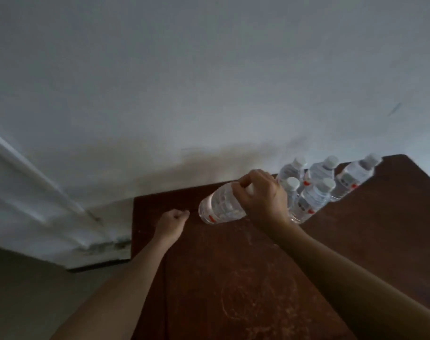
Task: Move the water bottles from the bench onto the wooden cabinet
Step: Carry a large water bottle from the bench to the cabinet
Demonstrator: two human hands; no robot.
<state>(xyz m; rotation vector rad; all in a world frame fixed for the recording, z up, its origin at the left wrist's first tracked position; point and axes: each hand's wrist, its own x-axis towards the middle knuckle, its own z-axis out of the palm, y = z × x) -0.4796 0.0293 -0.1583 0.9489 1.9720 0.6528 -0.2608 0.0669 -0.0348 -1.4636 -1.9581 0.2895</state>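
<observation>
Forearms reach over cabinet; right hand grips tilted bottle near five bottles; left hand fisted, empty.

Clear bottle tilted — five others upright.

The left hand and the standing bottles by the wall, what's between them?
In the head view, the tilted water bottle gripped by the right hand lies between the left hand and the standing bottles.

The cabinet top is dark reddish-brown — scuffed with pale, dusty marks. The bottles are clear, white-capped, with white labels (red patches low down). The wall is grey-white.
</observation>
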